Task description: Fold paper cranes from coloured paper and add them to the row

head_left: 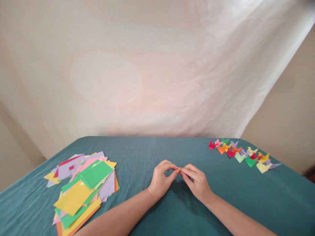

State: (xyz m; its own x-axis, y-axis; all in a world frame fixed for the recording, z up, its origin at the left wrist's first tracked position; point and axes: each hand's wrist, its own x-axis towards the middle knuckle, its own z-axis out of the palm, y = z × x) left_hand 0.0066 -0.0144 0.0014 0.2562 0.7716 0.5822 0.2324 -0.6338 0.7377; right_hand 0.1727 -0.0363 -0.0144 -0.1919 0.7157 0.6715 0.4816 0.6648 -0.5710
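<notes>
My left hand (162, 178) and my right hand (197, 182) meet fingertip to fingertip above the middle of the table. Both pinch a tiny piece of yellow folded paper (179, 169) between thumb and fingers. Most of the paper is hidden by my fingertips, so its shape cannot be made out. Off to the right, several small folded paper cranes (251, 161) in red, orange, green, yellow and purple stand in rows. Left of my left hand lies a loose pile of coloured paper sheets (97, 173), with green and yellow ones on top.
A dark green cloth (147, 147) covers the table. Behind its far edge hangs a pale, wrinkled sheet (162, 82). Beige wall (290, 98) shows at the right. A dark blurred shape (310, 173) sits at the right edge of the view.
</notes>
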